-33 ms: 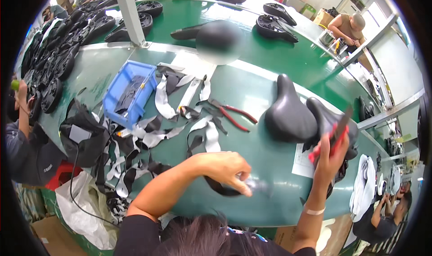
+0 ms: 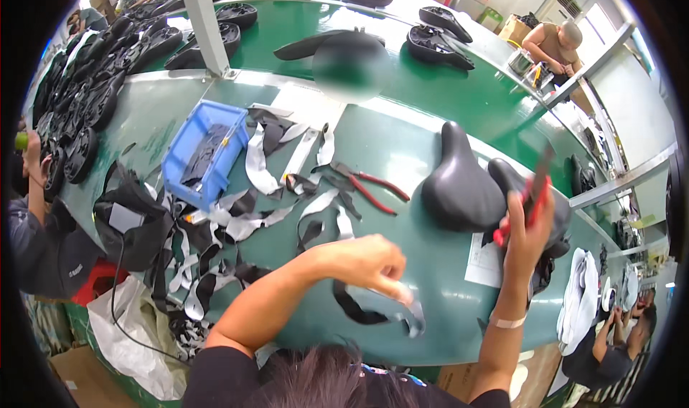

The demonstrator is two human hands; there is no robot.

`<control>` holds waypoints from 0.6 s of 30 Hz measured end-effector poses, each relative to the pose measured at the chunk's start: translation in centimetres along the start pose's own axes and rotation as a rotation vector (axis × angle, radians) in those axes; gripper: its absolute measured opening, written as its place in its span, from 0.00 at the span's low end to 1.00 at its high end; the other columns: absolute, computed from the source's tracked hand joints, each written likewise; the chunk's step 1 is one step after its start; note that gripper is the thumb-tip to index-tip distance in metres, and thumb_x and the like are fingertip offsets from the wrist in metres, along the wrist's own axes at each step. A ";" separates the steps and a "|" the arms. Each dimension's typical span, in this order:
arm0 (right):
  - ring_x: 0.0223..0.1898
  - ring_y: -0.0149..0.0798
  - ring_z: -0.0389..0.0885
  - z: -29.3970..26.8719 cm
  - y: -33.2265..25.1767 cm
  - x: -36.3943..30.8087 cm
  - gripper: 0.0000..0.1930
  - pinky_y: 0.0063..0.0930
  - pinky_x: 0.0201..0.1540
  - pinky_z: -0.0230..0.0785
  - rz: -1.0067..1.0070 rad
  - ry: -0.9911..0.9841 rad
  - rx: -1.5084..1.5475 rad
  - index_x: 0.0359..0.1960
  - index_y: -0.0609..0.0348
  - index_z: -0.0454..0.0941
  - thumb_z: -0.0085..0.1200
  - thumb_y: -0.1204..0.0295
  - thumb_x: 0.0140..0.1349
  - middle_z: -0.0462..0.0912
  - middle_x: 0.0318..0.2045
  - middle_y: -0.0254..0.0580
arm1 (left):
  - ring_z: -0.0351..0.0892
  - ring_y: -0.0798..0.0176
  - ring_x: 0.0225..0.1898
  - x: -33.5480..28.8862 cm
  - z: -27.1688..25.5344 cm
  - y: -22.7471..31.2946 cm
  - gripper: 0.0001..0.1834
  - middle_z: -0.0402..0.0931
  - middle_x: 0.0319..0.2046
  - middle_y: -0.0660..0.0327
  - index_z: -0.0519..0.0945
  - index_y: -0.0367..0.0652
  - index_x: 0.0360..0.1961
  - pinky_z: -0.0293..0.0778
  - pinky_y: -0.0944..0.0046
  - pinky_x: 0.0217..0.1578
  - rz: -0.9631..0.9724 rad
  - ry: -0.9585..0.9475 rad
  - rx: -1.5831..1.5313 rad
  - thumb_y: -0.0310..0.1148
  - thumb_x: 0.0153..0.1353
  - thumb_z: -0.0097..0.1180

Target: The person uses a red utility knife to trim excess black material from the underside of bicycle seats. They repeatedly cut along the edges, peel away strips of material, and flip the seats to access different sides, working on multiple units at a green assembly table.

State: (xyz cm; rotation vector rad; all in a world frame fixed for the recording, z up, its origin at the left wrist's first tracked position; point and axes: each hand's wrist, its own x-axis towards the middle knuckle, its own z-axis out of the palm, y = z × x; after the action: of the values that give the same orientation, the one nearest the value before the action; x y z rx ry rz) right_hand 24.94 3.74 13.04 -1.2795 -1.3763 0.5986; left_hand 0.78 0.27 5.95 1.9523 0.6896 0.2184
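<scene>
My left hand (image 2: 369, 266) is above the green table, its fingers closed on the end of a narrow strip (image 2: 352, 306). The strip is black with a pale end and curls below the fingers. My right hand (image 2: 530, 239) is raised over the right side, wrapped around red-handled scissors (image 2: 537, 193) with their dark blades pointing up. Behind that hand, a second black bicycle saddle (image 2: 506, 171) is partly hidden. Just left of it lies a whole black saddle (image 2: 463, 189). Red-handled pliers (image 2: 377, 185) rest on the table in front of my left hand.
A blue bin (image 2: 204, 149) holds dark pieces. Black and white strip scraps (image 2: 244, 221) are heaped around it. A white paper (image 2: 482, 261) lies under the saddles. Many saddles (image 2: 93, 92) pile up at left. A metal post (image 2: 204, 27) stands behind. Other people work nearby.
My left hand has risen slightly, and the strip hanging from it shows more sharply. My right hand with the scissors has shifted a little up and to the left.
</scene>
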 end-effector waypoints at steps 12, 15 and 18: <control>0.24 0.30 0.72 25.2 18.2 31.1 0.24 0.27 0.25 0.69 0.309 -0.269 0.240 0.50 0.54 0.70 0.62 0.70 0.48 0.72 0.26 0.32 | 0.74 0.53 0.25 2.3 1.7 -5.8 0.12 0.71 0.22 0.56 0.76 0.38 0.23 0.70 0.58 0.26 0.084 0.831 -0.248 0.35 0.57 0.61; 0.20 0.31 0.70 28.1 21.9 35.8 0.25 0.29 0.25 0.72 0.192 -0.195 0.172 0.51 0.50 0.70 0.63 0.66 0.49 0.70 0.25 0.31 | 0.74 0.53 0.28 2.3 1.7 -5.9 0.11 0.72 0.25 0.56 0.76 0.37 0.26 0.71 0.58 0.30 0.100 0.791 -0.291 0.33 0.58 0.60; 0.23 0.34 0.76 28.7 24.5 37.3 0.24 0.30 0.24 0.74 0.173 -0.085 -0.204 0.48 0.52 0.69 0.64 0.67 0.49 0.74 0.30 0.36 | 0.74 0.53 0.29 2.5 1.3 -6.1 0.11 0.71 0.25 0.56 0.75 0.37 0.26 0.71 0.58 0.30 0.081 0.766 -0.368 0.34 0.59 0.59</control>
State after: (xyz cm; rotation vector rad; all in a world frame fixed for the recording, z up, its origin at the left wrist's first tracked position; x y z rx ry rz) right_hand 14.50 53.31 -2.62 -1.5640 -1.4337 0.6492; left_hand 1.13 2.63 -0.38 1.5129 0.9696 1.1004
